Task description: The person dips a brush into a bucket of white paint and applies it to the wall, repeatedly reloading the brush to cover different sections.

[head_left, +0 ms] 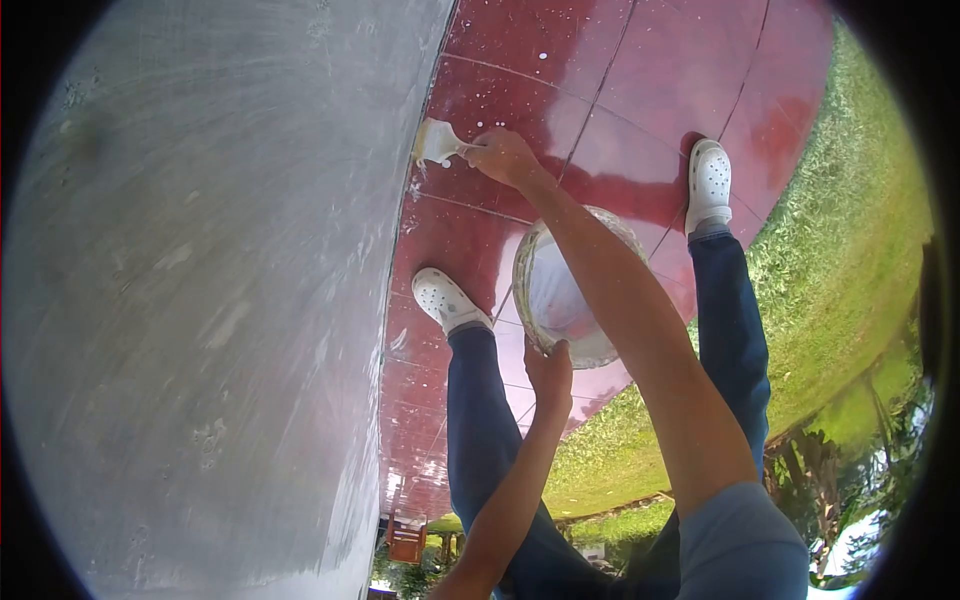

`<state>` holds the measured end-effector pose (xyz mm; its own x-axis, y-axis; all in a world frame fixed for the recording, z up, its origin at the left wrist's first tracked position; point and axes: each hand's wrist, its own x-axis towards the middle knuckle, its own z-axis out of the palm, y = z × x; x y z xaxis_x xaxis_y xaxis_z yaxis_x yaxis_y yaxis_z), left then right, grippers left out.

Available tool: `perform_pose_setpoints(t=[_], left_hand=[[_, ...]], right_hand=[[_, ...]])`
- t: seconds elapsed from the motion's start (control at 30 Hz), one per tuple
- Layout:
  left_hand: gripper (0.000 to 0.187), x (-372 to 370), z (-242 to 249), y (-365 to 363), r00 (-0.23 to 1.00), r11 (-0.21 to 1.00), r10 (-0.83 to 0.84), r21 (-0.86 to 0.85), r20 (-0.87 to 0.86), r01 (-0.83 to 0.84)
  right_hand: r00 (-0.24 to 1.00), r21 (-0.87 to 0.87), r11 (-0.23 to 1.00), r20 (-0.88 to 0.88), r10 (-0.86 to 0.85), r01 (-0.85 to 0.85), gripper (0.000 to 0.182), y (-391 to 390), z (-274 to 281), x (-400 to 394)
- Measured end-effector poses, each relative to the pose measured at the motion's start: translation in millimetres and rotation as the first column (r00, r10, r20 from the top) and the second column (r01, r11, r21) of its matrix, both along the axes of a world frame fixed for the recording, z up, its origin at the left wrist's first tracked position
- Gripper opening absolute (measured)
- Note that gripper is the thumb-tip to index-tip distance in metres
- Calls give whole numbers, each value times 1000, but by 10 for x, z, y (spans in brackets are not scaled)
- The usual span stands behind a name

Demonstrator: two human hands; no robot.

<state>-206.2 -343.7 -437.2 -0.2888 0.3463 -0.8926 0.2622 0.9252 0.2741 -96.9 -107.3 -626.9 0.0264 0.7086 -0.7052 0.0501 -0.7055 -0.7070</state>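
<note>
My right hand (505, 158) is closed around the handle of a wide paintbrush (438, 142). The brush's whitish bristles are right at the lower edge of the grey wall (230, 290), where it meets the red tiles. With closed fingers, my left hand (550, 368) grips the near rim of a round bucket (524, 275). Its rim is smeared with pale paint, and whitish liquid shows inside. My right forearm crosses over the bucket and hides part of its opening.
Glossy red floor tiles (620, 110) carry white drips and a few splashes. My feet in white clogs (710, 175) stand on either side of the bucket. Grass (830, 250) borders the tiles at right. A brown wooden chair (407, 540) appears at the bottom, far off.
</note>
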Motion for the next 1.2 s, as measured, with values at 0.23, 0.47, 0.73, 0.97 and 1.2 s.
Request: perform_pose_setpoints(t=[0.23, 0.47, 0.73, 0.97, 1.2], left_hand=[[59, 2, -15, 160, 993, 993, -73, 102, 93, 63], [55, -165, 223, 333, 941, 944, -327, 76, 87, 321], [63, 549, 2121, 700, 939, 918, -345, 212, 13, 335], [71, 1028, 3512, 738, 953, 885, -301, 385, 44, 262], [68, 1617, 5110, 619, 937, 932, -14, 344, 349, -114]], right_hand=[[998, 193, 980, -47, -34, 43, 40, 166, 2334, 329], [983, 187, 982, -169, 68, -36, 33, -522, 3481, 1248], [914, -51, 985, 367, 174, -167, 44, -1997, 4968, 3281], [863, -270, 963, 484, 147, -12, 38, -3190, 5812, 4543], [767, -111, 932, 539, 348, -345, 36, -2217, 6991, 4663]])
